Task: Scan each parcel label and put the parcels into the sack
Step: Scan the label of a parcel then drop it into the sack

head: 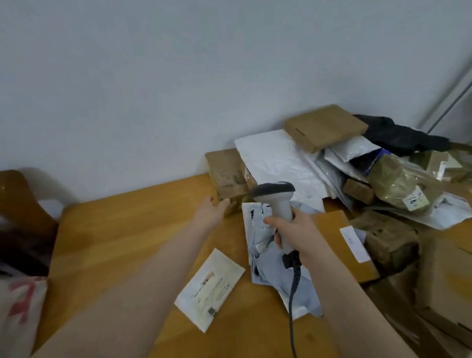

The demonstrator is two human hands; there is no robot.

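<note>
My right hand [294, 235] grips the handle of a grey barcode scanner [276, 196], whose dark head points left and whose cable [293, 303] hangs down toward me. My left hand [212, 210] reaches out and touches the near corner of a taped brown cardboard box [227, 175] by the wall; its fingers are partly hidden behind the hand. Below the scanner lies a crumpled grey plastic mailer [269, 264]. A small white labelled envelope [211, 287] lies flat on the wooden table [118, 241]. The white sack [7, 312] with red print is at the bottom left.
A heap of parcels fills the right side: a flat brown box [325, 127] on top, white mailers [279, 159], a clear bag with a label [402, 183], a black bag [399, 134], a brown envelope [345, 243] and cardboard boxes [449, 285]. A wooden chair back [9, 193] stands left.
</note>
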